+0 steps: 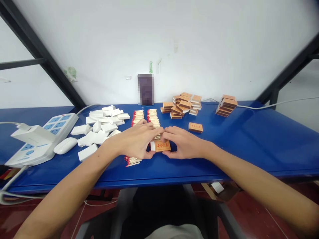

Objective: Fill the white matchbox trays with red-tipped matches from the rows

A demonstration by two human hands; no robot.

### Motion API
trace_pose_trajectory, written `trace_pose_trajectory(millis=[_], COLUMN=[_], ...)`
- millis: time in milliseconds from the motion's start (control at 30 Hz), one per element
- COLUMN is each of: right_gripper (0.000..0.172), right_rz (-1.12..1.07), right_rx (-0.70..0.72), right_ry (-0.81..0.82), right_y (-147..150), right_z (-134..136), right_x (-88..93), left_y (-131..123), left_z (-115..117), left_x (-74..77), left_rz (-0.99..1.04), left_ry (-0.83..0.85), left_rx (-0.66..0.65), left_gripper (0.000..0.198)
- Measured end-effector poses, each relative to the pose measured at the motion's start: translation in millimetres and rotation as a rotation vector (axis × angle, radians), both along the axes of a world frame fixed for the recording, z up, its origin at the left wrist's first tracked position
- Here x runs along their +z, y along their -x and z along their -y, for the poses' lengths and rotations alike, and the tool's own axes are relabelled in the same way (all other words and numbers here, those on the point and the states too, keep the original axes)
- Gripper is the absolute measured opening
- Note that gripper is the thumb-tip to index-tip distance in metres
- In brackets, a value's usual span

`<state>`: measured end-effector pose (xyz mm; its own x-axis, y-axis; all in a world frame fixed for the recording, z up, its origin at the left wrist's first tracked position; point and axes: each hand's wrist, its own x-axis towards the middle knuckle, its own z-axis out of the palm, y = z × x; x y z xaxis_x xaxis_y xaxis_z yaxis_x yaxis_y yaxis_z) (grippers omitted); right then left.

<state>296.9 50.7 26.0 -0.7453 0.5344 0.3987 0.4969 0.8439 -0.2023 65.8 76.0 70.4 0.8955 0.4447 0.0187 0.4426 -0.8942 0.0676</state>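
Note:
Between both hands, just above or on the blue table, is a matchbox (163,146) with an orange printed sleeve. Its white inner tray (153,146) sticks out at the left end. My left hand (137,139) has thumb and fingers closed on that tray end. My right hand (183,142) grips the sleeve by its right part, thumb at the near side and fingers at the far side. Two rows of red-tipped matches (138,117) lie behind and under my left hand, partly hidden by it. More matches (132,161) show in front of it.
White trays (104,121) lie heaped at left, near a power strip (59,124) and a white rounded case (65,146). Matchboxes are piled (183,104) at the back and stacked (226,105) at right. A single matchbox (195,127) lies right of my hands.

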Motion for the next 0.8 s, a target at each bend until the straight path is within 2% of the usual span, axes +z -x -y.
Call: trace_pose_trajectory(millis=[100,367,467,667,800], right_gripper=[0.020,0.020,0.019,0.016,0.028], right_rz=[0.073,0.274,0.312,0.312,0.247], right_rx=[-0.012,-0.109,-0.231,-0.535,-0.745], right_ry=[0.010,0.221,0.194,-0.086,-0.006], right_y=[-1.4,-18.2,-30.2,-46.8,-49.7], right_z=[0.2,-4.3,-14.4,-36.0,-29.4], right_x=[4.2,22.4,20.7,7.6,18.2], left_y=[0.9,1.8,2.1,2.1,5.0], left_z=[-1.6,-4.9,-5.7,-5.9,-9.3], left_x=[0.4,1.4,0.4,1.3,3.1], left_rz=[0.001,0.013,0.027,0.036,0.059], left_ry=[0.022,0.080,0.085,0.092,0.125], left_rx=[-0.010,0.001,-0.006,-0.017,0.008], left_gripper=[0.036,0.031,0.031,0.031,0.033])
